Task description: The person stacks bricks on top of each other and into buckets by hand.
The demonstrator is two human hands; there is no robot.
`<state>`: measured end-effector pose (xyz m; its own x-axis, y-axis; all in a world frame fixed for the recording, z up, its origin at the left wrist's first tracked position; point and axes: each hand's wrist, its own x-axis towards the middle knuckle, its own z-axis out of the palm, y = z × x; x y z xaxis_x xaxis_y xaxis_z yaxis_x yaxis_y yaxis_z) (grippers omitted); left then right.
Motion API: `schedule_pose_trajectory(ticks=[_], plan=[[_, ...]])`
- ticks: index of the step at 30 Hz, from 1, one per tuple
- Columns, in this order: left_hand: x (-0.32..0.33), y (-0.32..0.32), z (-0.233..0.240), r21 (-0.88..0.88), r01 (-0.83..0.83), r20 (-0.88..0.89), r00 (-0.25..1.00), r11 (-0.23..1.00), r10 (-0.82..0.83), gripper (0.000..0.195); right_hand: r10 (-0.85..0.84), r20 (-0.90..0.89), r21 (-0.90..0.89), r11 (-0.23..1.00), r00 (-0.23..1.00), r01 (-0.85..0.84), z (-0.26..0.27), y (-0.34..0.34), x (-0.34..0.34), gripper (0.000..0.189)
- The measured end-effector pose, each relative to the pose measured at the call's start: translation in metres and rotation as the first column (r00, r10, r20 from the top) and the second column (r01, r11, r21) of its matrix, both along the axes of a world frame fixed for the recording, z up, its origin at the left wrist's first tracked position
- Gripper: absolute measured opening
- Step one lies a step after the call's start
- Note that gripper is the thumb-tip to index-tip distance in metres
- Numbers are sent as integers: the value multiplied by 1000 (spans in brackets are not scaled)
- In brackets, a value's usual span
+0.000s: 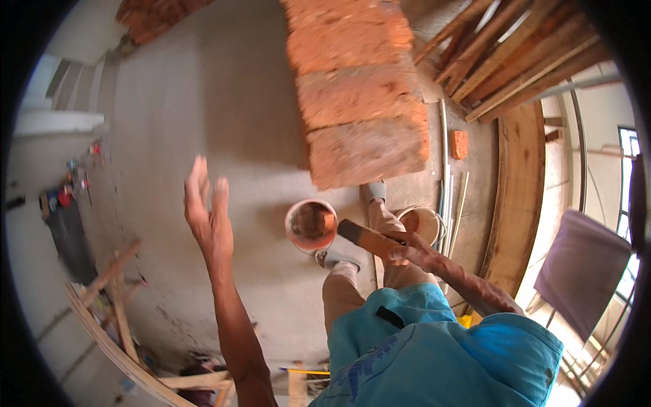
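Note:
My left hand (208, 208) is raised at left over the floor, slightly blurred, with its fingers apart and nothing in it. In my right hand (404, 249) is a brown block (368, 239) with a dark end, held above my legs; its material is unclear. Just beyond that dark end, a round bucket (290, 229) with reddish-brown contents stands near my feet. A second, pale bucket (441, 229) is partly behind my right leg and hand. Ahead of me rises a stack of red bricks (356, 96), its nearest end above the first bucket in view.
Wooden poles (498, 56) lean at upper right. Near them are a loose brick (459, 145), thin pipes (446, 193) and a wide wooden plank (519, 203). More bricks (157, 20) are at upper left. A wooden frame (117, 305) stands at lower left, with steps (76, 84) farther off.

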<state>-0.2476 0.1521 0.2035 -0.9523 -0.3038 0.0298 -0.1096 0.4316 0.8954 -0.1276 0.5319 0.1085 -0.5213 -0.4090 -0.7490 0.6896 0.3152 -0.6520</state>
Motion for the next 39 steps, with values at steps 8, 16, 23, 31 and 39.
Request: schedule_pose_trajectory(ticks=[8,16,23,31,39], plan=[[-203,158,4,-740,286,-67,869,609,-490,73,-516,-170,105,838,840,536,49,121,-10,82],[-220,189,-43,-829,351,133,880,436,-456,81,-581,-378,136,735,721,664,21,152,-116,86],[-220,193,-32,-818,371,169,885,439,-433,77,-448,-563,274,692,694,668,-48,97,-250,81],[-224,197,-27,-797,391,191,886,461,-422,80,131,-839,425,764,528,485,-140,46,-317,91],[-227,194,-28,-771,412,212,885,486,-414,85,101,-713,541,709,694,453,-172,57,-313,80]])
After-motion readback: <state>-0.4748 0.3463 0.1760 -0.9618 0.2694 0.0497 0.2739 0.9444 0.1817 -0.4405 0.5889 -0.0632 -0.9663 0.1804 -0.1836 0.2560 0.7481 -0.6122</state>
